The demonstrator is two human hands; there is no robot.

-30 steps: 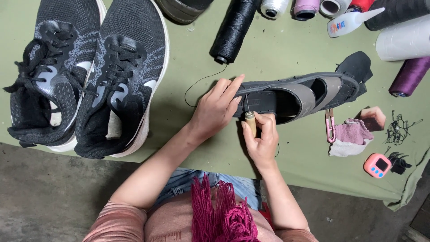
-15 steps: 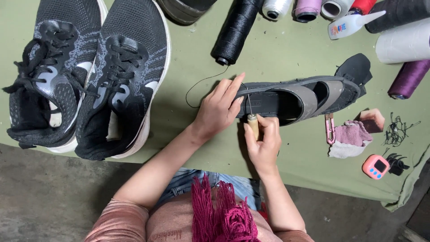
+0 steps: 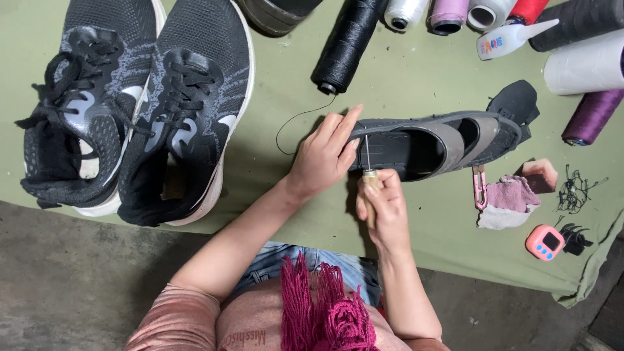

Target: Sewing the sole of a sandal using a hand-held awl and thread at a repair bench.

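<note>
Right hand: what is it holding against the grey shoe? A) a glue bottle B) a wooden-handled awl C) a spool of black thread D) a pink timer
B: the right hand wraps a wooden-handled awl whose metal point meets the grey shoe, which the left hand steadies.
</note>
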